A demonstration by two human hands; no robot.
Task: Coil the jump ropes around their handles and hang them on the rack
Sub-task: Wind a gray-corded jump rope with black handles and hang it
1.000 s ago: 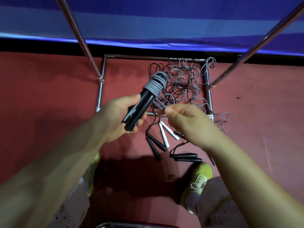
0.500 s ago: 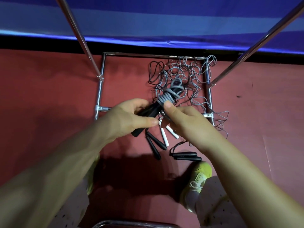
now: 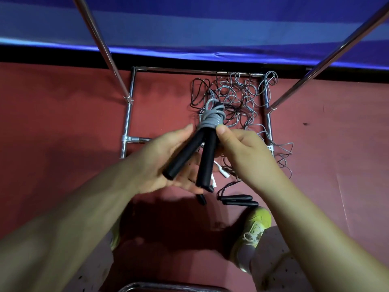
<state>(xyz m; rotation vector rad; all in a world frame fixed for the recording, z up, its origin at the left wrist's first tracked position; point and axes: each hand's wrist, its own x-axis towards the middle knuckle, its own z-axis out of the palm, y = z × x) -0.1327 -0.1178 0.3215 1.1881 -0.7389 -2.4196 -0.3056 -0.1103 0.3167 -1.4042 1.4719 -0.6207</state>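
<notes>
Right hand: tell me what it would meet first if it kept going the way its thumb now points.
The right hand has its thumb aimed up and left at the grey coil wound on the black handles. It seems to touch that coil already, so nothing lies between; depth is unclear.

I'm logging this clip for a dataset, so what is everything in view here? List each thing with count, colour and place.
coiled jump rope: one, grey cord wound round the tops of two black handles, held between both hands at centre
loose ropes: a tangle, count unclear, black and grey, on the floor inside the rack base
floor handles: a black pair near the right shoe; white ones and one more black, partly hidden under the hands
rack: one, chrome tubes, rectangular base on the floor, two poles rising
floor: red
wall band: blue, at top
shoes: yellow-green, right one clear, left mostly hidden
left hand: cradles the handles
right hand: pinches the coil
</notes>
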